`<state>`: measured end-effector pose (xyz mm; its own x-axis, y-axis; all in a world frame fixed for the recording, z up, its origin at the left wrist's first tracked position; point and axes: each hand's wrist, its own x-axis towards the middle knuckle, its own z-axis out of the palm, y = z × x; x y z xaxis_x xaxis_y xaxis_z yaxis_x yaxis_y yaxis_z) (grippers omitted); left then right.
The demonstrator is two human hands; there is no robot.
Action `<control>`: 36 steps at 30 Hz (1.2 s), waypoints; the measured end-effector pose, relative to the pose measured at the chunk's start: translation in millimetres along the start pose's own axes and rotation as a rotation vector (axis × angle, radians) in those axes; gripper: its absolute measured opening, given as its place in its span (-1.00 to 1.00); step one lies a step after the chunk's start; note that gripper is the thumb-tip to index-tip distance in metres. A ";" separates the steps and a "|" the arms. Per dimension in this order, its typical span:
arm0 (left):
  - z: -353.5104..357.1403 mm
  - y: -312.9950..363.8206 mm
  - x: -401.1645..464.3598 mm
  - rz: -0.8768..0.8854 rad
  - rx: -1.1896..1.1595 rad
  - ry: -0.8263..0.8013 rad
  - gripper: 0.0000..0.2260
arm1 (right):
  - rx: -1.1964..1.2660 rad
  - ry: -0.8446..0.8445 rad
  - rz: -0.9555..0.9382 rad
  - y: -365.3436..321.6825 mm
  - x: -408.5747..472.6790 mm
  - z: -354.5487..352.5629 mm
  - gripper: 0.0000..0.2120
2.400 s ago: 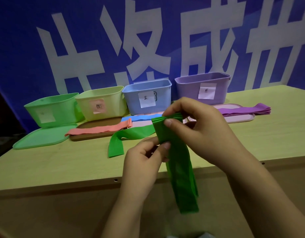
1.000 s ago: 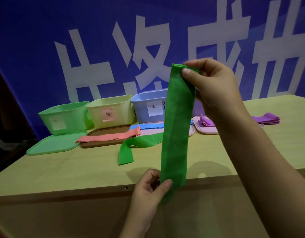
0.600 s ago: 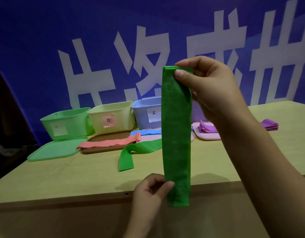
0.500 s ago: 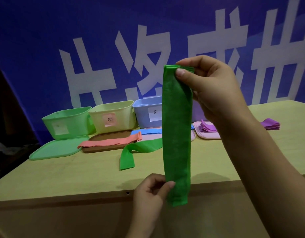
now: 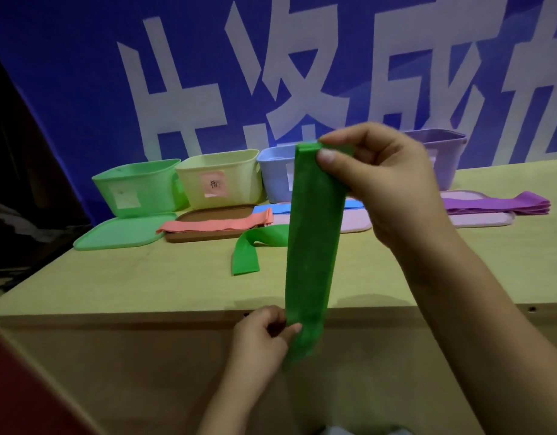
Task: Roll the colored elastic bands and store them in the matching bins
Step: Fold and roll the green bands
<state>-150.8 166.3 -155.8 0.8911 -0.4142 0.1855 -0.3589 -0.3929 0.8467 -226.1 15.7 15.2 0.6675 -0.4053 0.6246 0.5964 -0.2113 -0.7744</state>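
Bare desk (image 5: pixel 120 284) is seen in front of the green bin (image 5: pixel 136 186). Behind that stretch, the green lid (image 5: pixel 120 232), salmon band (image 5: pixel 217 226) and loose green band (image 5: pixel 249 249) lie as obstacles.

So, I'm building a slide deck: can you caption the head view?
Right hand and left hand hold a green band upright before four colored bins.

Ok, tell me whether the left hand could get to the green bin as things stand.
Probably not at once: the left hand pinches the bottom of the green band, while the right hand holds its top. The table toward the green bin is bare, so only that grip stops it.
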 end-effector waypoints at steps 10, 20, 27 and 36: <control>-62.1 29.8 -15.4 0.036 0.020 -0.059 -0.64 | -0.152 -0.313 0.144 38.9 -9.1 28.5 -0.83; -70.3 60.5 7.1 0.339 -0.469 0.177 -0.80 | -0.234 -0.412 0.202 53.8 -17.6 35.0 -0.87; -66.9 53.8 12.8 0.395 -0.406 0.150 -0.87 | -0.193 -0.433 0.237 71.7 -21.1 32.4 -0.86; -65.5 50.3 20.4 0.304 -0.475 0.213 -0.94 | -1.039 -0.415 0.436 139.5 78.8 -11.2 -0.60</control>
<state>-132.5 191.8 -76.7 0.8216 -0.2572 0.5088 -0.4868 0.1479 0.8609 -95.4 -55.7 -44.7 0.9305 -0.3438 0.1262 -0.2329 -0.8215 -0.5205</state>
